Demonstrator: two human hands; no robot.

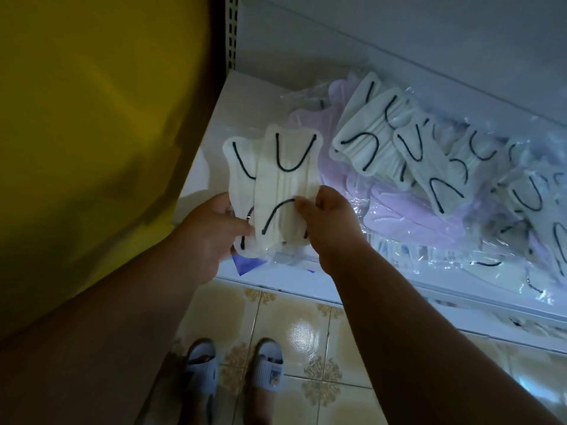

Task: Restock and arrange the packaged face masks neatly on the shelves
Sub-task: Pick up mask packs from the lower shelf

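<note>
Sitting btwn both hands' grip (277, 223): mask pack (283, 185)

- A small shop: a white metal shelf (245, 96) with a perforated slotted upright (232, 32) at its back left corner.
- Many clear-wrapped face masks (429, 167) lie piled along the shelf as stock.
- Patterned beige floor tiles (306, 348) lie below its front edge.
</note>
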